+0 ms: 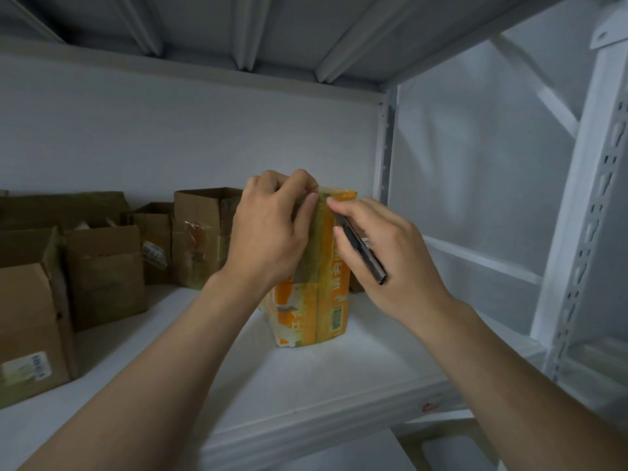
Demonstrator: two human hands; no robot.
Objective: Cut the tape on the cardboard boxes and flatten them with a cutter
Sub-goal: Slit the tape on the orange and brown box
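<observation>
Blade of cutter (362, 248) hidden in right hand (390, 263) grip; left hand (268, 232) pinching orange box (334, 300).

orange box (331, 287), brown boxes (102, 270), white shelf (323, 379)

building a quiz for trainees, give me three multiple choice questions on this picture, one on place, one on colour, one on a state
1. Where is the group of brown boxes? A. left of the held box B. right of it C. on top of it
2. What colour is the held box? A. blue B. orange C. black
3. What does the right hand hold? A. nothing B. a tape roll C. the cutter
Answers: A, they fill the shelf's left side; B, its printed faces are orange; C, its fingers curl round the dark cutter.
</observation>
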